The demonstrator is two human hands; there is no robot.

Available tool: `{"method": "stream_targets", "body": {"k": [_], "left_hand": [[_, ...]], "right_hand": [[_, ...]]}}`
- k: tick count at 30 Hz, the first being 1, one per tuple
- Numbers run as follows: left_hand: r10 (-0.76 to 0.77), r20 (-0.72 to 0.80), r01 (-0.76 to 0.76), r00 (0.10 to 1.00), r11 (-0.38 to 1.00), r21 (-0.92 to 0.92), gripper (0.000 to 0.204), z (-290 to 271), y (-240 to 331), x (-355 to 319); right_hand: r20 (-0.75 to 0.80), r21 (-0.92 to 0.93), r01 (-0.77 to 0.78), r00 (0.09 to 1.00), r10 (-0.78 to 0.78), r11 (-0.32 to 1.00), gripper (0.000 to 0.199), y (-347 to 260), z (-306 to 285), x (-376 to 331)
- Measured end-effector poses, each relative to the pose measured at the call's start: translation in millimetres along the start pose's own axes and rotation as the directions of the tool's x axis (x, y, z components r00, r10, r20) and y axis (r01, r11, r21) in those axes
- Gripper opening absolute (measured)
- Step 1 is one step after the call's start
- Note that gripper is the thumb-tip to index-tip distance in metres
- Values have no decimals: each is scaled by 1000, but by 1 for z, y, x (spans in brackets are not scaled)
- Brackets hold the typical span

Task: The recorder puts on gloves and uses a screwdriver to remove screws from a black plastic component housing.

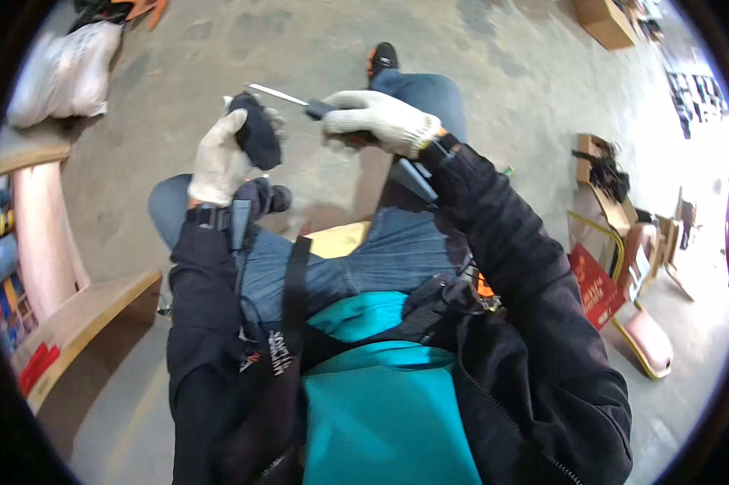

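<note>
My left hand (223,158), in a white knit glove, is closed around a black oval object (258,133) with a soft-looking surface; its exact kind is unclear. My right hand (372,121), also gloved, grips the dark handle of a slim tool with a straight, thin metal blade (277,94). I cannot tell whether it is a knife or a screwdriver. The blade points left, its tip close above the black object; contact does not show clearly. Below my left hand, near the wrist, is a dark piece with a rounded end (279,199). My bent legs lie beneath both hands.
A curved wooden board (97,311) with a red item on it stands at left, below white plastic bags (69,73). At right are a carton with black cables (603,174), a red box (595,287) and a chair with a yellow frame (647,356). Another carton (605,23) sits far right.
</note>
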State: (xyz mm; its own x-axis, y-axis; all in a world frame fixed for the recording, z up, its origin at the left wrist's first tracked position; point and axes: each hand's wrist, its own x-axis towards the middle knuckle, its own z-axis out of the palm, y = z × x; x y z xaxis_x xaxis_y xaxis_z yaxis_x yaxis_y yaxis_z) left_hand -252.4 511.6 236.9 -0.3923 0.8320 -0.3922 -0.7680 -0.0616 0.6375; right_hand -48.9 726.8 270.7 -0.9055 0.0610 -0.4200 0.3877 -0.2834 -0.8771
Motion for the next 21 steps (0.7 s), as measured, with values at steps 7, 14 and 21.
{"method": "stream_targets", "body": {"k": [7, 14, 21], "left_hand": [[-86, -46, 95, 995, 956, 279, 39, 5, -13, 7], [-103, -131, 137, 986, 949, 285, 39, 11, -15, 2], [-95, -102, 119, 990, 954, 275, 46, -1, -14, -5]], "right_hand": [[27, 0, -17, 999, 17, 1000, 38, 9, -8, -1], [6, 107, 7, 1000, -7, 994, 35, 10, -4, -7], [-204, -234, 87, 969, -136, 968, 40, -62, -25, -102]]}}
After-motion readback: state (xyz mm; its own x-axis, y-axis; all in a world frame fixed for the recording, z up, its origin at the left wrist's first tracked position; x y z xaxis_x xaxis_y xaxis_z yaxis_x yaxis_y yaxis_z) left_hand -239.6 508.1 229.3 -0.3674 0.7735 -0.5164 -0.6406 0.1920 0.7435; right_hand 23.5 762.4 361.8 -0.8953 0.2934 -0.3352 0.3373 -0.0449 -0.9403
